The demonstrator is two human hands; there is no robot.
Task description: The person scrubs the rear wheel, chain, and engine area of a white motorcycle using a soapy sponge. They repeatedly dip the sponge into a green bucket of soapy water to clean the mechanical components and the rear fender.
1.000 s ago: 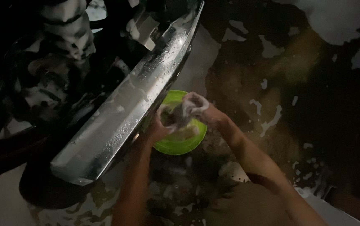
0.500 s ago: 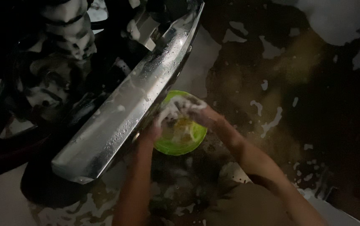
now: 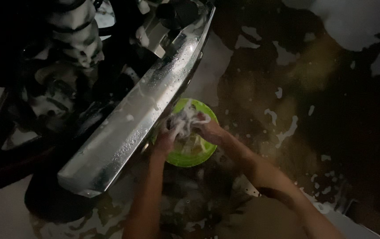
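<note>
Both grips tight on soapy cloth (image 3: pixel 184 120): our left hand (image 3: pixel 165 138), right hand (image 3: pixel 207 130) over green bowl (image 3: pixel 198 155). Wring centred; chrome muffler (image 3: pixel 137 115) at 10 o'clock.

left hand (image 3: pixel 165 140): bare, soapy | right hand (image 3: pixel 208 131): bare, soapy | forearms: bare, unsleeved

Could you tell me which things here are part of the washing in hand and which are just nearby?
In use:
left hand
right hand
soapy cloth, gripped by both hands
green bowl under the hands

Just nearby:
wet metal exhaust pipe
dark machine parts
foam patches on the wet floor
</note>
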